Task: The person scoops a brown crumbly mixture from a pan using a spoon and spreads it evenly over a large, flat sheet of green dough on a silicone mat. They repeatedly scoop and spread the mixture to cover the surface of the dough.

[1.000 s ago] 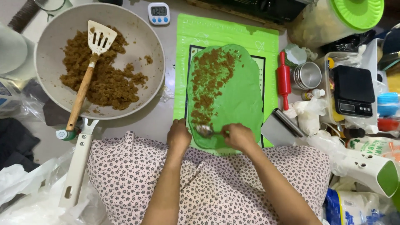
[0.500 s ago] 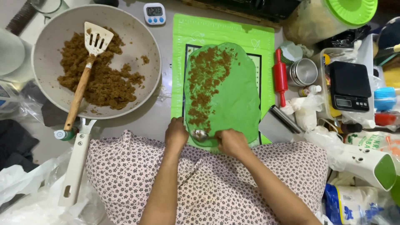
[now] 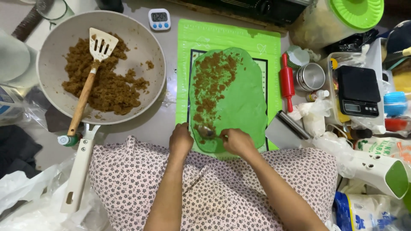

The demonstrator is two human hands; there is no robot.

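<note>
Down at the near edge of the green dough sheet [image 3: 239, 102], both hands are at work. The right hand [image 3: 238, 142] has its fingers closed around the handle of a metal spoon [image 3: 208, 132], whose bowl lies on the dough just left of those fingers, in the gap between the two hands. The left hand [image 3: 180, 141] sits with curled fingers pressed on the dough's near-left edge; it grips nothing I can make out. Brown crumbly filling [image 3: 212, 81] runs in a strip up the left half of the dough, away from the fingers, while the right half is bare green. Under it all lies a bright green mat [image 3: 227, 36] on the grey desk [image 3: 141, 128].

Crowding in from the right of the right hand: a metal bench scraper [image 3: 286, 130] just beside the mat's edge, crumpled white plastic [image 3: 311, 115] beyond it, a red rolling pin [image 3: 287, 81] lying along the mat's right border, a steel tin [image 3: 311, 77], and a black kitchen scale [image 3: 358, 90]. Further right and nearer, a white-and-green appliance [image 3: 376, 171].

Off to the left of the left hand, well apart, a big pale pan [image 3: 47, 60] holds more brown filling, with a white slotted spatula [image 3: 92, 72] on a wooden handle resting in it. Beyond the mat, a small white timer [image 3: 159, 19] and a jar with a green lid [image 3: 338, 17]. A floral-print cloth [image 3: 132, 179] covers the lap beneath both forearms.
</note>
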